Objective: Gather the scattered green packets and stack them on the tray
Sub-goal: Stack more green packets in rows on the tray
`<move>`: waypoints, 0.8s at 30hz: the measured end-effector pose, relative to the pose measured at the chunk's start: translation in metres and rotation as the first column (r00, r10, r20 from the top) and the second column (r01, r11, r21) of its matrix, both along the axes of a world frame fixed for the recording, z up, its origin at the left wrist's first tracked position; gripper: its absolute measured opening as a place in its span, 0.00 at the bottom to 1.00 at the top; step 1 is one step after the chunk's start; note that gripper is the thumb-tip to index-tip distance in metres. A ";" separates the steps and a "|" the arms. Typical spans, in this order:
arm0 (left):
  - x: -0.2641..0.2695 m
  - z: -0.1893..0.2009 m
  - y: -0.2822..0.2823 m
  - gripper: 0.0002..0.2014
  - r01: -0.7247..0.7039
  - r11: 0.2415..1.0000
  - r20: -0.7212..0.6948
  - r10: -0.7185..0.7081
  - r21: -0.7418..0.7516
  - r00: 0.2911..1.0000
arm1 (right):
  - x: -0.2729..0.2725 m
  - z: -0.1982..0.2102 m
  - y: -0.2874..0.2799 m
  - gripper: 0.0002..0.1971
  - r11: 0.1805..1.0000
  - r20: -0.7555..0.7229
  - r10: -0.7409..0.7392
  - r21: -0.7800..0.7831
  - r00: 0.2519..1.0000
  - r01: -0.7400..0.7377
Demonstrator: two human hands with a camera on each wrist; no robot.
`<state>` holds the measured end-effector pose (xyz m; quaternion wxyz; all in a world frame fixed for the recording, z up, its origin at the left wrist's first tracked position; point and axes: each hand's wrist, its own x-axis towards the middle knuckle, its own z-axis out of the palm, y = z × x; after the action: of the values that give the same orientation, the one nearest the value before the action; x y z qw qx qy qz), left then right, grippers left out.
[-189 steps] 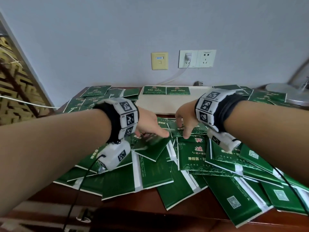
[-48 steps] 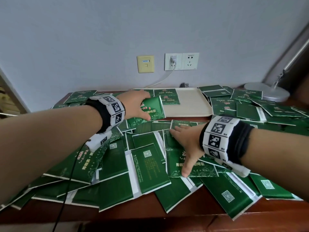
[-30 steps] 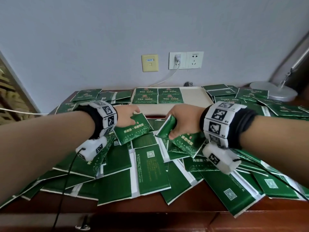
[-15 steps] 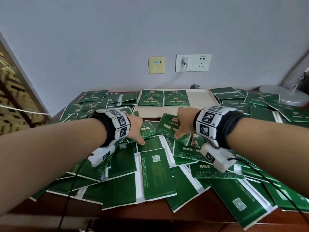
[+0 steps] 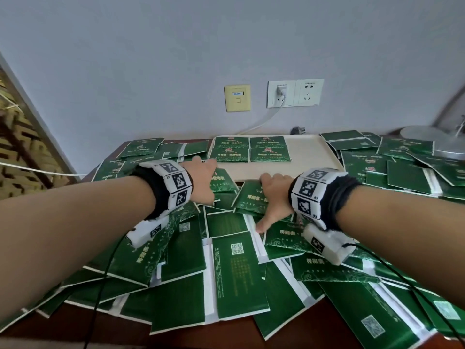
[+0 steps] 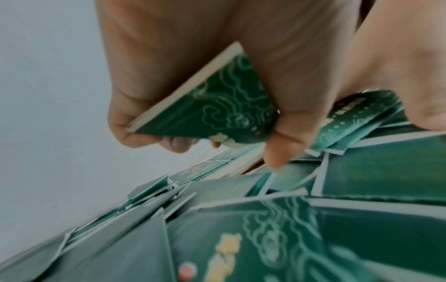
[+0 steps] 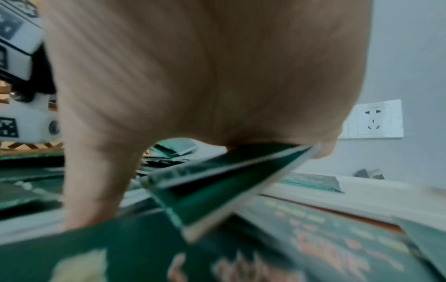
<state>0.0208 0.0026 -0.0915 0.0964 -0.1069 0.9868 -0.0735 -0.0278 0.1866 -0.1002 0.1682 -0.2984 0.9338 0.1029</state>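
Left hand (image 5: 201,178) just before the near edge of the cream rectangular plastic tray (image 5: 312,157), fingers (image 6: 128,122) and thumb curled round one flat dark green foil packet (image 6: 212,106); pale sealed strip along one edge, thin pale cloud-like line drawing on the face, held tilted above the pile. Right hand (image 5: 275,195) beside it, also near the tray edge, pinching a second green packet (image 5: 249,200) between palm and fingers, raised at its far end; thumb stretched down, tip touching a packet in the heap; fingertips themselves hidden under the hand, cannot tell how far curled. Four green packets (image 5: 250,152) lying flat on the left half of the tray, two by two, touching edge to edge, gold and red print upward. Many scattered green packets (image 5: 234,270) overlapping on the dark brown wooden table (image 5: 226,331), some face down with white band and square code; more to the left and right of the tray. Behind, grey wall with white double socket (image 5: 295,93), one plug in.
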 end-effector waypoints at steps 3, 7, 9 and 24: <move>-0.012 0.008 -0.002 0.39 -0.011 0.999 -0.078 0.014 0.037 0.997 | -0.015 0.009 -0.006 0.46 0.992 -0.008 -0.020 -0.127 1.000 0.019; -0.037 0.010 -0.001 0.42 0.007 1.000 -0.077 -0.005 0.029 0.997 | -0.042 0.020 -0.002 0.45 0.986 -0.066 -0.058 -0.163 0.996 0.047; -0.053 0.008 -0.002 0.43 0.033 0.999 -0.065 -0.032 0.014 0.997 | -0.056 0.022 0.000 0.46 0.992 -0.081 -0.065 -0.109 0.995 0.056; -0.112 -0.017 -0.008 0.33 0.245 0.969 0.079 -0.246 0.031 0.966 | -0.117 0.005 -0.008 0.38 0.999 -0.094 0.026 0.031 0.995 -0.023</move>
<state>-0.0909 -0.0053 -0.1086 0.1284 0.0203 0.9884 -0.0789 -0.1453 0.1785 -0.0956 0.1272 -0.3021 0.9353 0.1330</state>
